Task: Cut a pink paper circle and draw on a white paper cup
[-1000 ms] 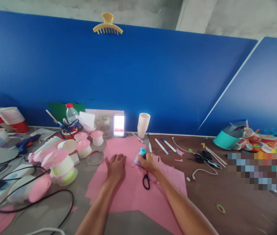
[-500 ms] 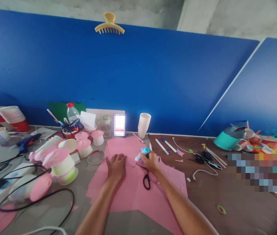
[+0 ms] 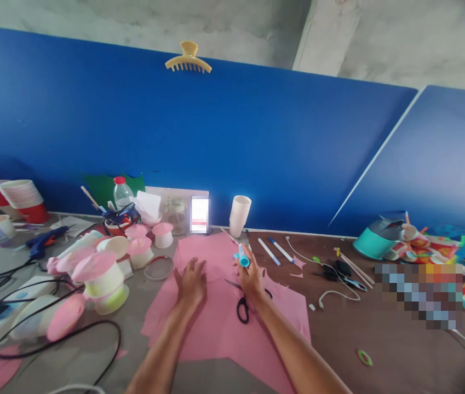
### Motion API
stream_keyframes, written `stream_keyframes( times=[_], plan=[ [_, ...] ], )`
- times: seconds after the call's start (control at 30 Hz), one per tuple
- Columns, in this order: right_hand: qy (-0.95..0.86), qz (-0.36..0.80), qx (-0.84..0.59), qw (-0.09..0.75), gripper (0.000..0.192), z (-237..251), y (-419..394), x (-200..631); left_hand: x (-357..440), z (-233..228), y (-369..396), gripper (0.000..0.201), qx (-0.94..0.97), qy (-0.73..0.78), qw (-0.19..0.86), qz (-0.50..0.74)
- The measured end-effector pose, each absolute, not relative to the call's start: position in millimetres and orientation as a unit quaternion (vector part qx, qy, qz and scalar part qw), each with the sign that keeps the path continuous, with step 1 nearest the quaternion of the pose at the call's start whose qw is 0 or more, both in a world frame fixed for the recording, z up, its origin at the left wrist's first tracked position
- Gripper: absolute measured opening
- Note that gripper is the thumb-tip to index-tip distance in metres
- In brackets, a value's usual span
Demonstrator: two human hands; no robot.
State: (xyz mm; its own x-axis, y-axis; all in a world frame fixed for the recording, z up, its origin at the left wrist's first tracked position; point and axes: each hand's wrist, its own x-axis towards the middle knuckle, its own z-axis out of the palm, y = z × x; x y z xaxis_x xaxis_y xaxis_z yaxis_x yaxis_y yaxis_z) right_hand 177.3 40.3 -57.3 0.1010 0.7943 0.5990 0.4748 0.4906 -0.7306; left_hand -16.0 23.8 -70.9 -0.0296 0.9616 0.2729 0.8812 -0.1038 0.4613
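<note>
My left hand rests on the pink paper, palm down with its fingers apart. Over the same paper, my right hand is closed around a glue stick whose light-blue end points toward me. Several pink sheets overlap in front of me, some with cut edges. Black-handled scissors lie on them, partly hidden under my right hand and wrist.
To the left stand pink-topped paper cups, a glue gun and looping black cables. Behind the paper are a glass jar and stacked white cups. Markers and a white cord lie on the right.
My right hand has turned the glue stick, so its blue end now faces me more. My left hand has shifted slightly left, its fingers spread a little more. The view has tilted slightly upward.
</note>
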Motion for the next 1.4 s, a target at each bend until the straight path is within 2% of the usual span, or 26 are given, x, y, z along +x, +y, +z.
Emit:
stream_keyframes(
  times=[0.27, 0.6, 0.93, 1.23, 1.4],
  plan=[
    [-0.723, 0.025, -0.460, 0.515, 0.048, -77, 44, 179, -18, -71, 25, 0.044, 0.688, 0.674, 0.052, 0.264],
    [-0.759, 0.003, -0.444, 0.475, 0.060, -87, 49, 172, -16, -60, 19, 0.045, 0.694, 0.679, 0.053, 0.232],
    [-0.773, 0.042, -0.474, 0.419, 0.063, -84, 48, 165, -15, -56, 15, 0.046, 0.690, 0.695, 0.010, 0.203],
    [-0.784, 0.040, -0.474, 0.398, 0.061, -78, 43, 164, -19, -66, 23, 0.047, 0.676, 0.672, 0.051, 0.298],
    [-0.775, 0.047, -0.485, 0.402, 0.059, -76, 43, 164, -17, -70, 31, 0.059, 0.641, 0.626, 0.094, 0.434]
  ],
)
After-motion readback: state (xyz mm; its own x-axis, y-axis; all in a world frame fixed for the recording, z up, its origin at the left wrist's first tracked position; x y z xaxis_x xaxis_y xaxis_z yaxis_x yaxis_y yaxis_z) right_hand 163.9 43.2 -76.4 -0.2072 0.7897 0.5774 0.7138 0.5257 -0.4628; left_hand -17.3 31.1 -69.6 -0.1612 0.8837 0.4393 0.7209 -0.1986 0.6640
